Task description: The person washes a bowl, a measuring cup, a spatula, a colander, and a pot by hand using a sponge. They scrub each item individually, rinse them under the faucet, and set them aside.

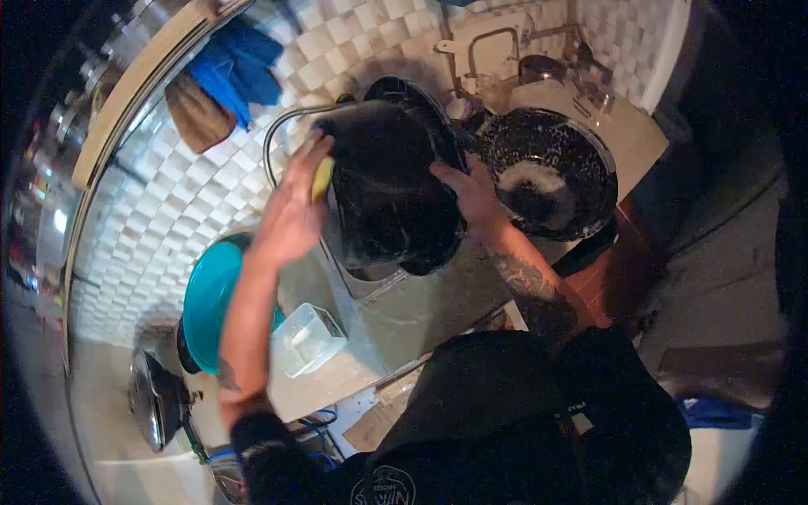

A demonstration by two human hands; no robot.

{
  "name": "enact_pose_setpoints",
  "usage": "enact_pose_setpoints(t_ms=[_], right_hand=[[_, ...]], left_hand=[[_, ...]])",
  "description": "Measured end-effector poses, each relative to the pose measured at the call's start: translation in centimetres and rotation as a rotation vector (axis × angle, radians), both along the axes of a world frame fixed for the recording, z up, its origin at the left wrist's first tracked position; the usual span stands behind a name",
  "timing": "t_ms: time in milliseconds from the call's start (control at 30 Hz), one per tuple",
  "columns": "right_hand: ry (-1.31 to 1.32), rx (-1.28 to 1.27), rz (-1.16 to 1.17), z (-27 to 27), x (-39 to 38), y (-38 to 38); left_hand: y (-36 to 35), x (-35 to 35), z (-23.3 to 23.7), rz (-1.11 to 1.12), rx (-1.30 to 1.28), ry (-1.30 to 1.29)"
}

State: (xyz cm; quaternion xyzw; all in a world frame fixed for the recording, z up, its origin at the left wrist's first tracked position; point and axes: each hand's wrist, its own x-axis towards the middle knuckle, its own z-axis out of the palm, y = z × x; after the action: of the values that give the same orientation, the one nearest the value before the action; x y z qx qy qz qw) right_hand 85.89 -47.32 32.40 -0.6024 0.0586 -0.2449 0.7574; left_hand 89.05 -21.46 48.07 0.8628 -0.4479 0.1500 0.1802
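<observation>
A large black pot [391,172] lies tilted on its side over the sink [370,290], its dark outer surface wet and streaked. My left hand [295,198] is closed around a yellow sponge [322,178], which it presses on the pot's left end. With my right hand [478,198] I grip the pot at its right rim, thumb on the near side; the other fingers are partly hidden. To the right of that hand sits a wide black pan [560,172] spotted with white suds.
A curved metal faucet [269,143] rises behind the pot. On the left counter are a teal basin [210,303], a clear plastic container [311,341] and a dark pan with a shiny rim [158,400]. Blue cloths [240,71] and a brown cloth [199,114] hang along the tiled wall.
</observation>
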Motion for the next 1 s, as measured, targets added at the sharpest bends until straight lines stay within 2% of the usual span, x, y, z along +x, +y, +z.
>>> enact_pose_setpoints(t_ms=[33,67,200,267,367,400,467,500,567,633,667,733,800,867,933,1000], right_hand=[[-0.016,0.119,0.056,2.3,-1.0,-0.3],[-0.020,0.236,0.122,3.9,-2.2,-0.3],[-0.052,0.249,0.231,5.4,-3.1,0.4],[-0.019,0.195,0.285,4.4,-3.1,0.6],[-0.013,0.304,0.284,3.6,-3.6,1.1],[-0.010,0.343,0.248,3.5,-3.6,0.9],[-0.011,0.413,0.176,3.5,-3.1,0.1],[0.024,0.456,0.139,3.3,-2.8,-0.3],[0.098,0.545,0.064,2.1,-2.0,-0.9],[0.076,0.512,0.159,1.6,-2.5,-1.0],[0.041,0.492,0.213,2.3,-3.3,-0.6],[-0.001,0.468,0.241,3.0,-3.7,-0.1],[-0.007,0.474,0.172,2.9,-3.8,-0.5],[-0.066,0.441,0.209,3.5,-3.8,-1.0],[-0.029,0.430,0.220,3.7,-3.9,-0.4],[0.007,0.421,0.307,4.4,-4.9,0.1]], left_hand=[[-0.3,-0.2,-0.7,-0.045,-0.025,-0.094],[-0.9,-0.6,-3.2,-0.123,-0.203,-0.028],[-2.9,-2.4,-5.5,-0.039,-0.409,-0.221],[-2.6,1.2,-4.7,0.008,-0.480,-0.122],[-1.0,5.8,-3.5,0.093,-0.583,0.017],[-1.5,5.4,-4.8,0.148,-0.683,0.170],[-1.5,5.6,-9.9,-0.083,-0.645,0.064],[-3.3,4.3,-10.7,0.021,-0.743,0.317],[-5.6,-0.2,-8.5,-0.092,-0.567,0.043],[-6.1,2.5,-6.9,-0.022,-0.294,-0.280],[-5.3,3.0,-5.8,-0.031,-0.483,-0.031],[-3.0,5.6,-6.0,0.043,-0.658,0.107],[-2.0,6.6,-10.8,0.194,-0.765,0.421],[-3.5,4.0,-11.6,0.152,-0.737,0.389],[-5.0,-0.5,-8.8,0.027,-0.562,-0.034],[-2.8,3.1,-7.4,0.033,-0.745,0.131]])
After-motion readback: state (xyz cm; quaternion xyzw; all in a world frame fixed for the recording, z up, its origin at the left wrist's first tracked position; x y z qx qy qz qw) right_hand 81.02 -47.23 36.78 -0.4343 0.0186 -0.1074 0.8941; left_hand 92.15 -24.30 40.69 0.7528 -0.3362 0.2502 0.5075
